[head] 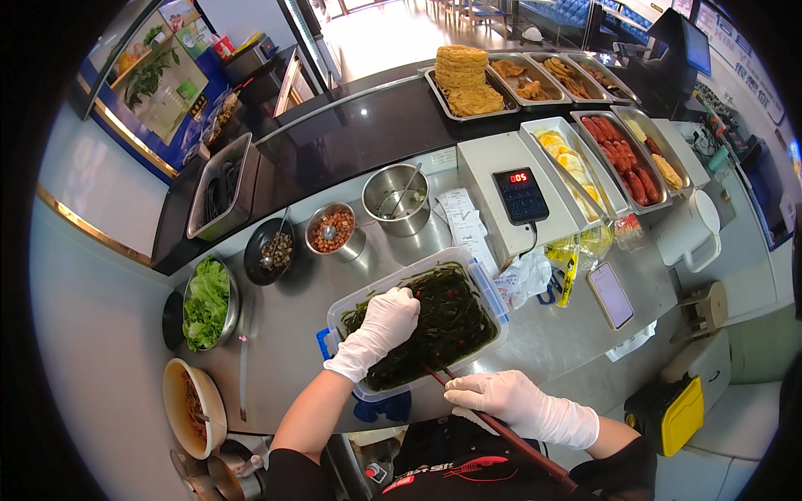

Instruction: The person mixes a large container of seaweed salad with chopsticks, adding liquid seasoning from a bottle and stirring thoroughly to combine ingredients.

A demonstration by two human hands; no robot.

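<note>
A clear plastic storage box (418,260) with blue side latches sits tilted in view on the steel counter, full of dark green seaweed strips (454,307) dotted with red chili bits. My left hand (390,318), in a white glove, is over the box's left half with its fingers curled down at the seaweed. Whether strands are pinched in those fingers is hidden. Gloved as well, my right hand (501,404) grips a pair of long reddish-brown chopsticks (526,446) at the box's near edge. Their tips reach into the seaweed.
Along the back stand a steel pot (396,199), a pot of peanuts (334,227) and a black bowl (269,252). Lettuce (208,304) fills a bowl at left, above a cream bowl (194,408). To the right are a keypad (521,195), a plastic bag (525,275), a phone (611,295) and sausages (620,153).
</note>
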